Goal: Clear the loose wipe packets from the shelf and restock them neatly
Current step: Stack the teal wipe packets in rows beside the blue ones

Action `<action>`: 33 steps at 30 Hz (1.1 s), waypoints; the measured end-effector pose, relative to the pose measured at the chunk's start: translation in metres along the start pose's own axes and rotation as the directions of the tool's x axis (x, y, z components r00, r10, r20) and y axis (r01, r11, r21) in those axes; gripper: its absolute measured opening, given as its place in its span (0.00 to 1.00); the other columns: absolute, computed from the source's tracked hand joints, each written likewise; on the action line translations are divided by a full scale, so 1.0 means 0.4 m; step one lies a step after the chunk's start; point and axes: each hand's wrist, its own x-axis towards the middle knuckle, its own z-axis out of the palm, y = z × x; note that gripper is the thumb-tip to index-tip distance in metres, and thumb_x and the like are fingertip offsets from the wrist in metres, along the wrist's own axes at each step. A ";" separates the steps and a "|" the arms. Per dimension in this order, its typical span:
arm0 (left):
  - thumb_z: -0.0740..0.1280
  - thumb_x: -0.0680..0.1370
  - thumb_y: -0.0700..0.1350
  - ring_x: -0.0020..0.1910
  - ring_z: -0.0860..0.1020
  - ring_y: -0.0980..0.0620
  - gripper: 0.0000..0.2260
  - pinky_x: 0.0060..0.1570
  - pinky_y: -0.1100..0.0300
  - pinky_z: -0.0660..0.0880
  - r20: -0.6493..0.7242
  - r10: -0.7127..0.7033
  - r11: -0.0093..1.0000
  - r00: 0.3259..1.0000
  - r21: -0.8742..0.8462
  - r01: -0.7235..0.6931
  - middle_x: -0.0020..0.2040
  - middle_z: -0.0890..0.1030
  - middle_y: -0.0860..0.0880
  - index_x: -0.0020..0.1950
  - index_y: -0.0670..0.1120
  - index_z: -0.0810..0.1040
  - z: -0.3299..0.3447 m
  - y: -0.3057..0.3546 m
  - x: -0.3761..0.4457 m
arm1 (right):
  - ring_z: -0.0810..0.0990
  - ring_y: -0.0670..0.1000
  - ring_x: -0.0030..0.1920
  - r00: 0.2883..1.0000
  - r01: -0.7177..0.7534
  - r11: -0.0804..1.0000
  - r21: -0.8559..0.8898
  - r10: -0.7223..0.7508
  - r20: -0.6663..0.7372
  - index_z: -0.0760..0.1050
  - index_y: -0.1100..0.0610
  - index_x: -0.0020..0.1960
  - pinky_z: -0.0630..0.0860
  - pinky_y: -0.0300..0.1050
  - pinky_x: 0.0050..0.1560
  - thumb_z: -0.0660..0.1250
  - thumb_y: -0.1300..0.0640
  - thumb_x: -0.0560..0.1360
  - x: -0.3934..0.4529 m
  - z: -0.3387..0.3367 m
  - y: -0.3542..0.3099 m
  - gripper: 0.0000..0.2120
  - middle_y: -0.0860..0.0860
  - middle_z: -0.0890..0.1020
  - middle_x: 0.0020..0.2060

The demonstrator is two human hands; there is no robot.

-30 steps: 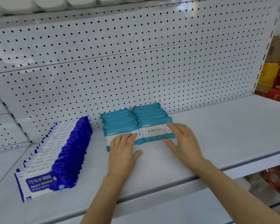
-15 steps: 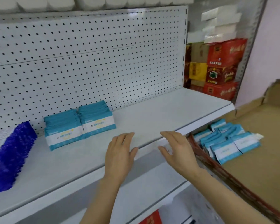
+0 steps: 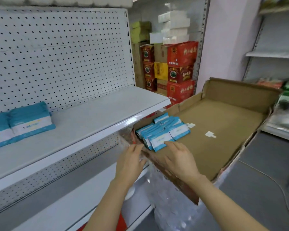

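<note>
Teal wipe packets (image 3: 163,133), print unreadable; red cartons (image 3: 180,75) bear characters.

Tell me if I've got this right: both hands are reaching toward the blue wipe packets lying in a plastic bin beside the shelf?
Not quite. The head view shows the wipe packets lying in a cardboard box, not a plastic bin. The rest holds: both hands reach toward them beside the shelf.

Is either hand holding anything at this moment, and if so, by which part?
Nothing is clearly held. The right hand reaches open over the teal wipe packets in the cardboard box; the left hand is at its near corner, grip unclear.
</note>
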 end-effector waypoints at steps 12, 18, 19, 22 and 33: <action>0.69 0.77 0.52 0.63 0.73 0.47 0.23 0.58 0.52 0.73 0.177 -0.134 0.988 0.975 0.094 0.118 0.66 0.74 0.47 0.70 0.49 0.70 0.135 0.045 0.251 | 0.71 0.54 0.66 0.947 -0.139 0.980 -0.140 0.172 0.270 0.65 0.54 0.74 0.70 0.46 0.63 0.69 0.50 0.75 0.113 0.007 0.211 0.29 0.52 0.75 0.66; 0.68 0.77 0.56 0.65 0.69 0.44 0.27 0.61 0.52 0.70 0.285 -0.227 0.955 0.931 0.253 0.155 0.67 0.70 0.45 0.71 0.46 0.66 0.224 0.047 0.315 | 0.73 0.55 0.64 0.930 -0.194 0.970 -0.146 0.229 0.287 0.67 0.55 0.73 0.72 0.47 0.61 0.69 0.51 0.75 0.158 0.032 0.291 0.28 0.52 0.76 0.64; 0.67 0.77 0.57 0.66 0.68 0.43 0.28 0.61 0.51 0.69 0.297 -0.252 0.946 0.921 0.276 0.169 0.68 0.69 0.44 0.72 0.46 0.65 0.241 0.053 0.321 | 0.73 0.55 0.64 0.925 -0.198 0.970 -0.141 0.232 0.301 0.67 0.55 0.72 0.72 0.47 0.60 0.69 0.51 0.75 0.160 0.038 0.302 0.28 0.53 0.76 0.63; 0.66 0.77 0.60 0.66 0.67 0.42 0.30 0.62 0.51 0.67 0.307 -0.321 0.916 0.896 0.341 0.211 0.68 0.68 0.43 0.72 0.45 0.63 0.288 0.068 0.338 | 0.73 0.54 0.64 0.916 -0.206 0.971 -0.122 0.235 0.324 0.66 0.54 0.73 0.73 0.47 0.61 0.69 0.51 0.75 0.166 0.054 0.342 0.28 0.52 0.75 0.64; 0.72 0.74 0.52 0.59 0.71 0.45 0.29 0.58 0.54 0.74 0.193 -0.507 0.837 0.840 0.344 0.426 0.63 0.67 0.44 0.70 0.47 0.64 0.365 0.099 0.370 | 0.76 0.54 0.60 0.848 -0.250 0.967 -0.049 0.243 0.471 0.69 0.54 0.70 0.75 0.46 0.54 0.68 0.55 0.74 0.247 0.116 0.530 0.25 0.53 0.77 0.62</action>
